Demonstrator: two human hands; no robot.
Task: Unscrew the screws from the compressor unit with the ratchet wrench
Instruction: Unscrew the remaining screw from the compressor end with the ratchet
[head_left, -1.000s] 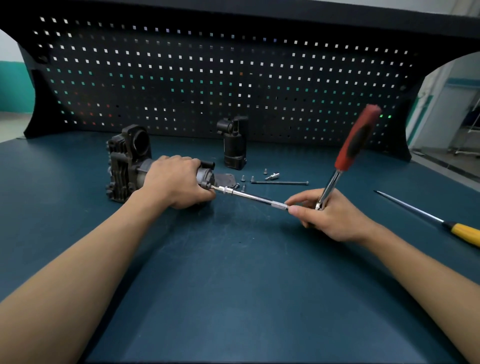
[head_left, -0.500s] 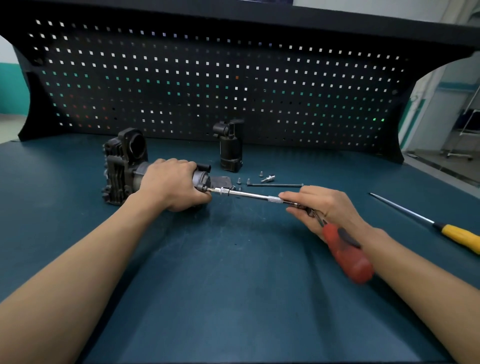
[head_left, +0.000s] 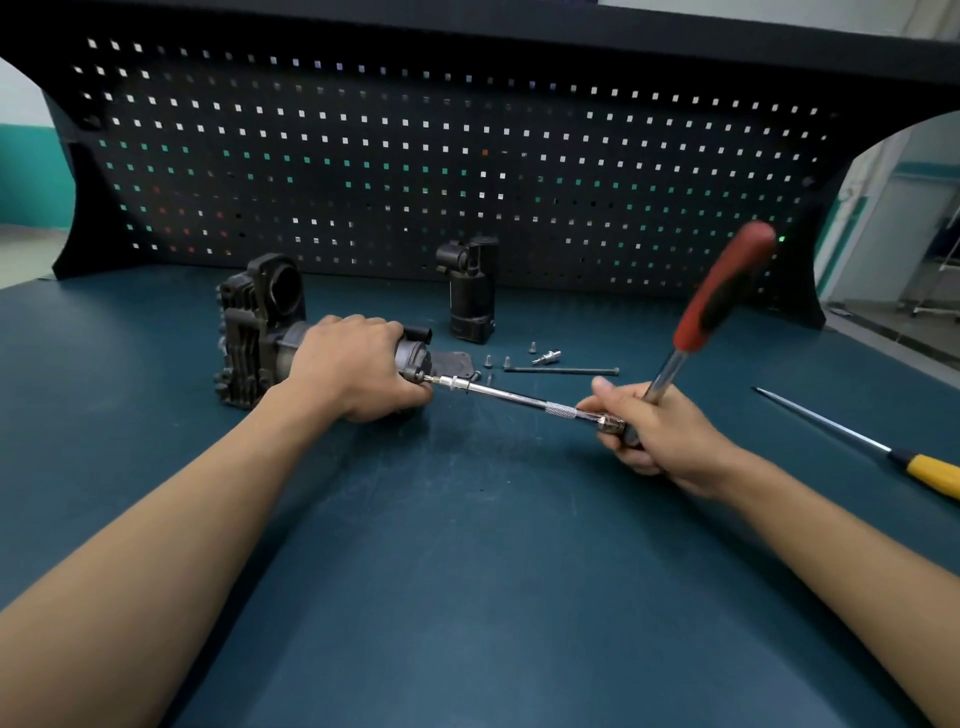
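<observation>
The right hand is closed round the head end of the ratchet wrench. Its fingers curl about the steel shank just where it meets the extension bar, and the red-and-black handle stands up, tilted away to the right. The bar runs leftward from that fist, low over the tabletop, and its tip sits against the end cap of the compressor unit; the fastener itself is too small to make out. The left hand is wrapped over the unit's cylindrical motor body, pinning it on its side on the left half of the tabletop, finned head at the far left. Just beyond the bar lie several loose screws, a small socket adapter and a long thin bolt, so part of the job looks done. A black cylindrical part stands upright further back near the pegboard, and a yellow-handled screwdriver lies well apart on the right. The step in hand appears to be loosening an end-cap screw. The next move likely calls for sweeping the handle through its arc with the bar held in line with the screw, the left hand bracing against the twist. If the bar tilts, the bit could slip off.
</observation>
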